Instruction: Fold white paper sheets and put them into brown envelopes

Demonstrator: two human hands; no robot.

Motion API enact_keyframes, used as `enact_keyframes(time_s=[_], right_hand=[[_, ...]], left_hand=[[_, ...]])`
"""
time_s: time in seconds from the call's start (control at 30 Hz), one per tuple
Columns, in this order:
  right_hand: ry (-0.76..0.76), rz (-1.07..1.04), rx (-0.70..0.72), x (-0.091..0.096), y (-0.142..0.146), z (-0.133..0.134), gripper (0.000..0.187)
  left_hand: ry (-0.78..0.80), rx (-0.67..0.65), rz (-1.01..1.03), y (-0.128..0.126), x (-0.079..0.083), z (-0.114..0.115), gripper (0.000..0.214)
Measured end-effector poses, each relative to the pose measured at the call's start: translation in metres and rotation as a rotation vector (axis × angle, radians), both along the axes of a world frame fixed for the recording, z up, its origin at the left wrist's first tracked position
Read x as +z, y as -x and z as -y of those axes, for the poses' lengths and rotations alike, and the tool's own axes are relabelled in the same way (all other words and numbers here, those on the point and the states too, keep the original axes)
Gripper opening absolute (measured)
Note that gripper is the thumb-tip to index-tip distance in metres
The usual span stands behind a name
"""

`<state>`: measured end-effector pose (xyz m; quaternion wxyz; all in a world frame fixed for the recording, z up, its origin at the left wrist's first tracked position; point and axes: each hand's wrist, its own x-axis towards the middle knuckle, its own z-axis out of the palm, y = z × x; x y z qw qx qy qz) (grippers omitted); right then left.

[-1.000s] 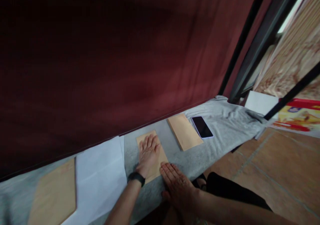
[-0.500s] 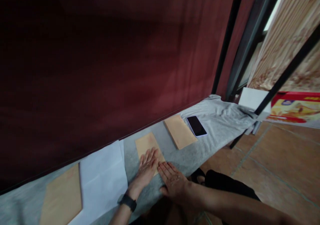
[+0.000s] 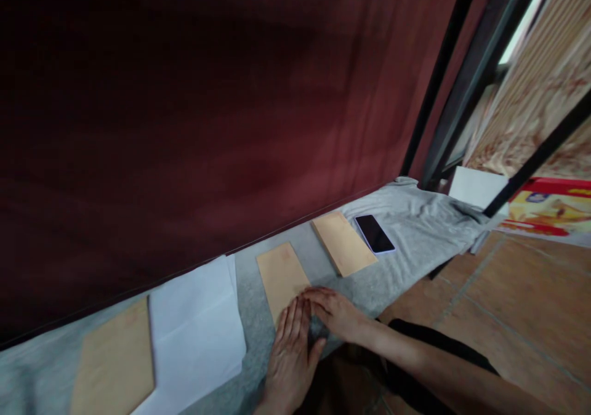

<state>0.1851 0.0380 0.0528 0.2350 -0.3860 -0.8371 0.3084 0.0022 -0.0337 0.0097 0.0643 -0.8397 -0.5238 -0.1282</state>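
Note:
A small brown paper envelope (image 3: 282,273) lies flat on the grey cloth in front of me. My left hand (image 3: 292,350) rests on its near end, fingers stretched out and flat, thumb apart. Beside it, my right hand (image 3: 336,311) lies over the envelope's near right corner, its fingers slightly bent and their tips touching the left fingers. The hands cover the near edge of the envelope. To the right is a stack of brown envelopes (image 3: 344,244), next to a dark-screened phone (image 3: 375,234).
White paper sheets (image 3: 198,335) lie on the left, with more brown envelopes (image 3: 115,362) beyond them. Grey cloth (image 3: 415,218) covers the narrow surface along a dark red panel (image 3: 231,125). Black metal posts (image 3: 438,76) and a printed red-and-yellow box (image 3: 549,209) stand at right.
My left hand has slid from the middle of the envelope to its near end. My right hand has turned inward, its fingers now bent over the corner. The view has shifted slightly.

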Motion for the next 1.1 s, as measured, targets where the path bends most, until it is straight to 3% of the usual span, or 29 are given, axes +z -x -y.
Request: enact_keyframes(time_s=[0.17, 0.33, 0.6, 0.73, 0.87, 1.1], right_hand=[[-0.080, 0.163, 0.096, -0.009, 0.006, -0.002, 0.051], [-0.168, 0.306, 0.087, -0.020, 0.014, -0.016, 0.058], [-0.307, 0.418, -0.144, -0.032, 0.057, -0.087, 0.062], [-0.326, 0.447, -0.267, -0.032, 0.076, -0.106, 0.062], [-0.331, 0.455, -0.282, -0.032, 0.076, -0.105, 0.061], [-0.283, 0.456, -0.021, -0.036, 0.027, -0.061, 0.061]], left_hand=[[0.028, 0.006, 0.011, -0.002, -0.008, 0.001, 0.071], [0.061, 0.008, 0.010, -0.007, 0.001, -0.001, 0.073], [0.115, 0.016, 0.061, -0.011, 0.011, 0.000, 0.073], [0.161, 0.040, 0.091, -0.012, 0.008, -0.001, 0.076], [0.195, 0.033, 0.094, -0.012, 0.009, 0.000, 0.078], [0.228, 0.014, 0.111, -0.011, 0.018, 0.002, 0.076]])
